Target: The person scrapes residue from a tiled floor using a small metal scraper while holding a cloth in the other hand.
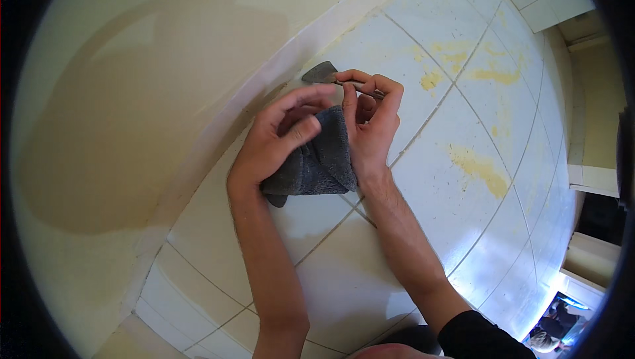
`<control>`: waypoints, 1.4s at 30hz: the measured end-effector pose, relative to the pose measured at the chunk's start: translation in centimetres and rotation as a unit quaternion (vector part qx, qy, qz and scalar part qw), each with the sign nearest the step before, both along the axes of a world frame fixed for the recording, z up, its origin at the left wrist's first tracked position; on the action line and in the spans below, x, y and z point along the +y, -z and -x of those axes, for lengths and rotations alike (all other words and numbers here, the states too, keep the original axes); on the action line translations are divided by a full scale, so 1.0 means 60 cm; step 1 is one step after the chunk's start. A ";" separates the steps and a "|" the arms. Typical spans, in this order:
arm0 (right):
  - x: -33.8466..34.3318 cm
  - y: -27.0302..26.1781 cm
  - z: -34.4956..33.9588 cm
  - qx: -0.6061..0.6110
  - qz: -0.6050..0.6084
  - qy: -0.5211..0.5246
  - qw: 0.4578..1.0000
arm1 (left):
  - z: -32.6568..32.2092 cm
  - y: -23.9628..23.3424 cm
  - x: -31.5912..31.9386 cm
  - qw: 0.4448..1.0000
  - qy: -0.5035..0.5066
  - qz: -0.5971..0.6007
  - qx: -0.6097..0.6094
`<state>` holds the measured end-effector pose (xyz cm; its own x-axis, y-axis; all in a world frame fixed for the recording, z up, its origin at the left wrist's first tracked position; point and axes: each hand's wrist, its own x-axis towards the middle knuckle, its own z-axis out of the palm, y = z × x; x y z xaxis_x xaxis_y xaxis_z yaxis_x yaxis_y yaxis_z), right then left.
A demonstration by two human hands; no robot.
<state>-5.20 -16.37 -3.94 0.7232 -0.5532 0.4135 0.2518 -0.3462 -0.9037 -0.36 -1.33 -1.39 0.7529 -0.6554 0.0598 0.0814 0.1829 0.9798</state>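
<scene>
My right hand (374,116) grips the thin handle of a small metal trowel or scraper (321,72), its pointed blade turned left, near the foot of the wall. Beside it my left hand (278,136) has a folded dark grey cloth (322,160) at its palm, its thumb and fingers curved over the cloth's upper edge. Part of the cloth lies behind the left hand, so how firmly it is held is not plain. Both hands are above the white tiled floor (327,279), close to each other.
A cream wall (124,111) with a pale skirting (297,41) runs along the left, bearing a shadow. Yellow smears (478,170) and specks mark the tiles at the right. At the far lower right, dark items (555,324) stand by a bright opening.
</scene>
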 end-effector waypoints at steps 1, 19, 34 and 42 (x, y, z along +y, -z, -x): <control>-0.001 0.000 0.000 0.000 -0.005 -0.003 1.000 | 0.002 -0.004 0.002 1.000 0.000 0.001 0.000; 0.000 -0.004 0.001 -0.007 -0.004 -0.013 1.000 | 0.006 -0.019 0.006 0.993 0.040 -0.096 0.054; 0.000 -0.010 0.002 -0.016 0.040 -0.007 0.999 | 0.007 -0.021 0.004 0.992 0.036 -0.107 0.054; 0.001 -0.006 0.001 0.001 0.033 0.004 0.999 | 0.006 -0.026 0.007 0.992 0.043 -0.103 0.062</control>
